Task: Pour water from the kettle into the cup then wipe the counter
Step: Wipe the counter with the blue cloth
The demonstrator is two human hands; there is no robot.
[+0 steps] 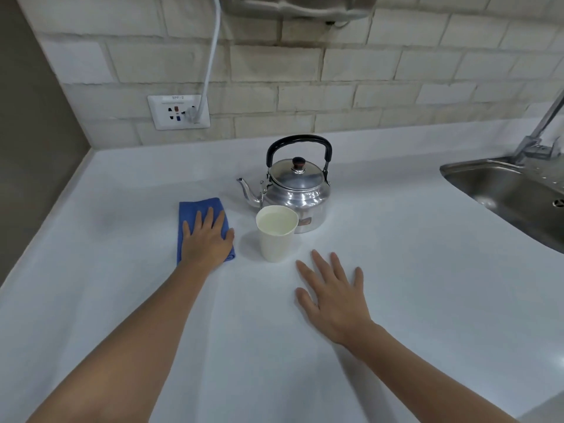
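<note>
White worktop (396, 300) under a brick-tiled wall: the left hand (206, 239) lies flat and open on a folded blue cloth (195, 209) towards the left edge, gripping nothing; the right hand (332, 300) rests open, fingers spread, near the front edge. Between them a paper cup (276, 236) holds water, touching or just in front of the kettle (297, 190). A cloth sweep towards the right could likely topple the light cup and spill it.

1. A white wall socket (178, 112) sits in the pale brick backsplash (351, 65), a white cable (212, 56) plugged into it.
2. A steel sink (515, 193) and its faucet (540, 129) occupy the far right.
</note>
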